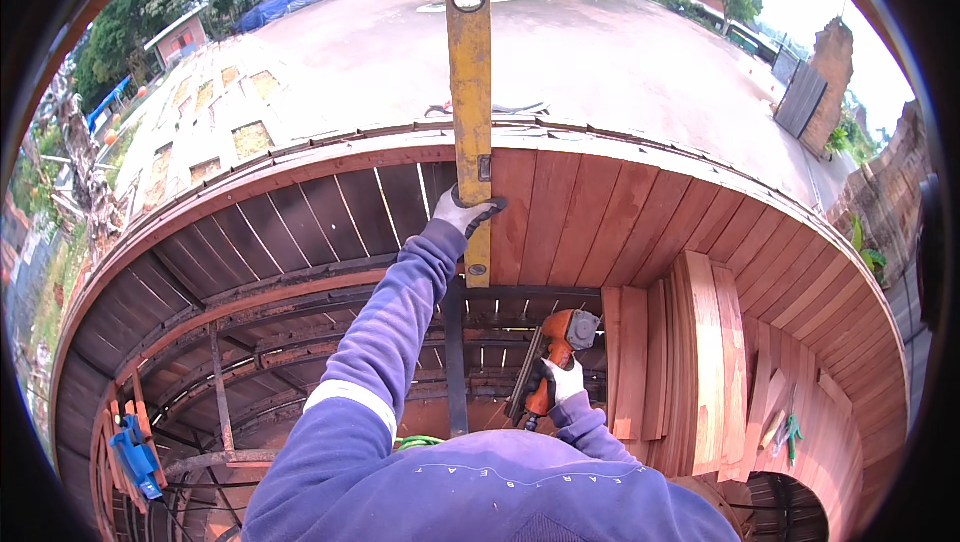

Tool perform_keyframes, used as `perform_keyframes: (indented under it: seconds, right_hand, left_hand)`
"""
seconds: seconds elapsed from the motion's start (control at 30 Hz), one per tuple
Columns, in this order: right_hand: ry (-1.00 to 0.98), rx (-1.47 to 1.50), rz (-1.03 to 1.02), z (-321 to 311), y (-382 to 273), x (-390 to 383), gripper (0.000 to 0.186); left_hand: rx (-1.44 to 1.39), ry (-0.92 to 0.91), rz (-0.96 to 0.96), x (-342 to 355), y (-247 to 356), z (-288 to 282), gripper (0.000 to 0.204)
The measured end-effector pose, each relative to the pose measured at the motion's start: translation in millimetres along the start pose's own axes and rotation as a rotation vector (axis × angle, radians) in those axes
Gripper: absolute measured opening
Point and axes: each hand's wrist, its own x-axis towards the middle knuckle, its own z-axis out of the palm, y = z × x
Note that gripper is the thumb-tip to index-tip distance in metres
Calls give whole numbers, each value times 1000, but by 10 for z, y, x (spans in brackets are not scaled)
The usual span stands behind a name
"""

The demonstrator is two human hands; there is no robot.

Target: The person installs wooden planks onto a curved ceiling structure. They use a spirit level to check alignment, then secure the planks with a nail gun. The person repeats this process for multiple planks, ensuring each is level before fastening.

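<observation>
Gripped firmly in gloved left hand (467, 212), near its lower end: yellow spirit level (472, 82), long, flat, straight-sided, scuffed. Pointing outward, long axis running away from the body, far end out past the curved rim. Directly right of level: reddish wooden planks (580, 212), smooth, laid side by side. Left of level: dark slats (290, 222), gapped, daylit between. Below and right of level, clasped in gloved right hand (563, 382): orange nail gun (560, 332), grey-capped; cannot see inside its black magazine. Farther right of level: stacked loose boards (700, 362), reddish, overlapping. Far lower left of level: blue tool (135, 457).
</observation>
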Motion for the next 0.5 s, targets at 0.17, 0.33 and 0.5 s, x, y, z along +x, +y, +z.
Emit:
perform_keyframes:
  seconds: [0.17,0.33,0.5]
  right_hand:
    - [-5,77,-5,13,68,19,15]
    - [-6,96,13,-65,148,44,14]
    - [17,102,105,-99,154,48,31]
  left_hand:
    - [104,22,-29,-45,89,53,34]
    - [133,18,-37,1,28,-2,33]
    - [147,30,43,-22,-5,-27,37]
